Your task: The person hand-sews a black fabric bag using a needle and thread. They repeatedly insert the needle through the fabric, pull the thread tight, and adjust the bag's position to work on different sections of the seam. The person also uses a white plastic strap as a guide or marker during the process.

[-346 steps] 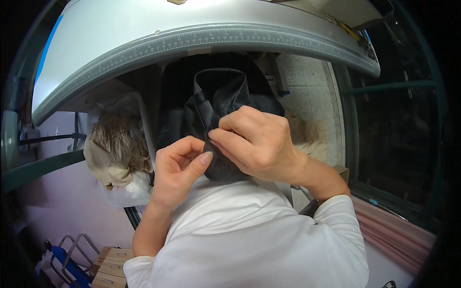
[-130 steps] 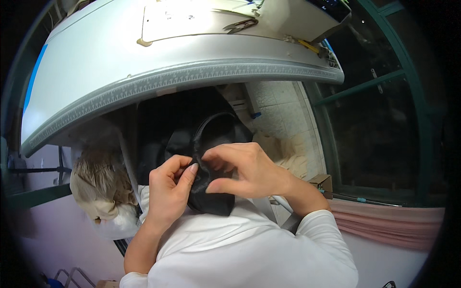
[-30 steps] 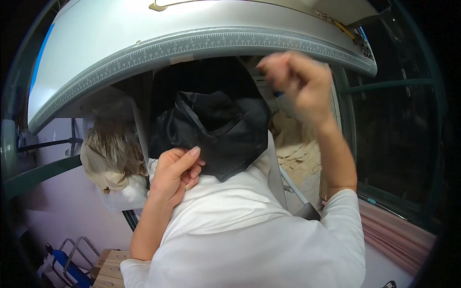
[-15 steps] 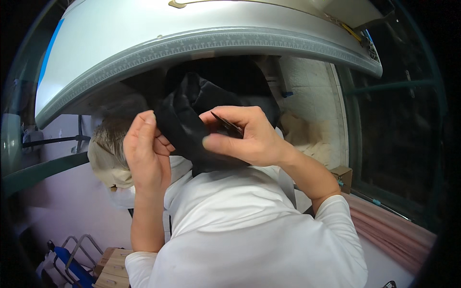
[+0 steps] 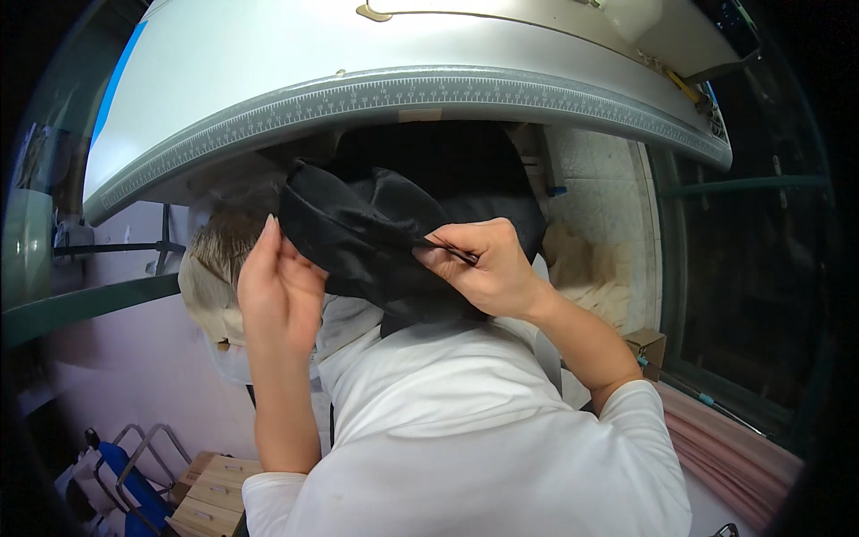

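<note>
A glossy black fabric piece lies bunched over more black fabric in my lap. My left hand has its fingers curled at the fabric's left part, thumb pointing up along the edge. To the right, my right hand grips a small dark metal tool, apparently thread snips, while thumb and fingertips pinch the fabric. Much of the tool is hidden in the palm.
Ahead is a white table with a grey ruler edge. Beige fabric fills a plastic bag at left. A cardboard box sits right, near a dark green-framed window. Wooden drawers are lower left.
My right hand has come down from the upper right, now holding the dark tool, onto the fabric. My left hand has moved up and left; the fabric has shifted with it.
</note>
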Demonstrator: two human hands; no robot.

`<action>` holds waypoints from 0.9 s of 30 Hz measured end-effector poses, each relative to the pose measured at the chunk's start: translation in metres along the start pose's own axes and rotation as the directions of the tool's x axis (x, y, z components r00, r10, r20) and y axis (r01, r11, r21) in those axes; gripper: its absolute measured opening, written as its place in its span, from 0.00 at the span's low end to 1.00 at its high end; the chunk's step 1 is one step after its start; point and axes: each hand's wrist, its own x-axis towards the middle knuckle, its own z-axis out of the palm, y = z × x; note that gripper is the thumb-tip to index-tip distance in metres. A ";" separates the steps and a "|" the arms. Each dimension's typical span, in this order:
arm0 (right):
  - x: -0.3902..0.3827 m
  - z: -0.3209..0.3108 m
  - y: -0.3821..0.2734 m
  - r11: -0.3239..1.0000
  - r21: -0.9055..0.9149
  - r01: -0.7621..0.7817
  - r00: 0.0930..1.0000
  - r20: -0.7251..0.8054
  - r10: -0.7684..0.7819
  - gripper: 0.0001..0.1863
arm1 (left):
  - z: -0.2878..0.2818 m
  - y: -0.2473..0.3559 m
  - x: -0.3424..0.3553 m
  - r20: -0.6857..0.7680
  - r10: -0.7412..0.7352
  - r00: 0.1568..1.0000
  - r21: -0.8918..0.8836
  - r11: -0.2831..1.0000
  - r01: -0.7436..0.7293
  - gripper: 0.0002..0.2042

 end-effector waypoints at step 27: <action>-0.047 0.009 0.006 0.940 0.249 -0.233 0.965 -0.056 0.254 0.10 | 0.021 -0.051 -0.047 0.073 -0.186 0.980 0.665 0.741 0.092 0.08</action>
